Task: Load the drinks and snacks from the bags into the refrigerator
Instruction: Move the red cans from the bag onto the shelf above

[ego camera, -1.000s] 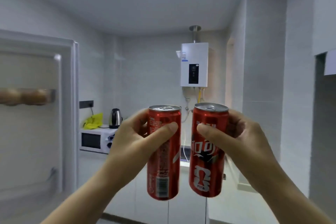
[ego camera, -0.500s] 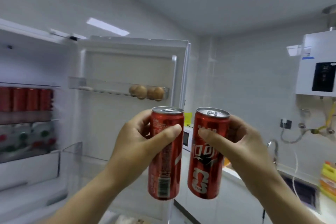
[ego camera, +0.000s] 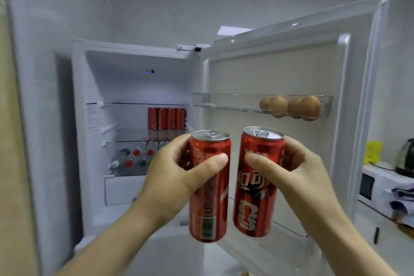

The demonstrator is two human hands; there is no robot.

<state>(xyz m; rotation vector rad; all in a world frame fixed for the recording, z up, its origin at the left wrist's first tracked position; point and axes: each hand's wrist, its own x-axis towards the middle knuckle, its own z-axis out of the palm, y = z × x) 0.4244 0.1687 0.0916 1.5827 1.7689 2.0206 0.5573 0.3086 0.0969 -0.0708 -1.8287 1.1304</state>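
Both drinks are held up in front of the open white refrigerator (ego camera: 134, 69), and what matters is that its lit compartment lies ahead and to the left of them. The left hand (ego camera: 170, 175) is therefore the nearer one, while the right hand (ego camera: 300, 177) hangs before the inside of the open door. The left hand's fingers (ego camera: 177, 149) and thumb are clamped round the upper half of a tall, slim red aluminium can with a barcode (ego camera: 209, 210). The right hand grips a matching slim red can with white lettering (ego camera: 255, 199) the same way. Both cans stand on end, long axis near upright, silver pull-tab lids on top, close beside each other but apart. Their smooth, glossy metal looks rigid and easy to slide. Inside, a row of like red cans (ego camera: 167, 119) stands on a clear glass shelf (ego camera: 125, 135), with bare glass to its left, which I judge the likely landing spot. It sits a little higher than the held cans, so each would go up and in. Under that shelf lie plastic bottles with red and green caps (ego camera: 134, 157). On the door, a clear plastic rack (ego camera: 224, 101) holds brown eggs (ego camera: 291, 106). Off to the right, a white microwave (ego camera: 380, 186) carries a steel kettle (ego camera: 405, 159).
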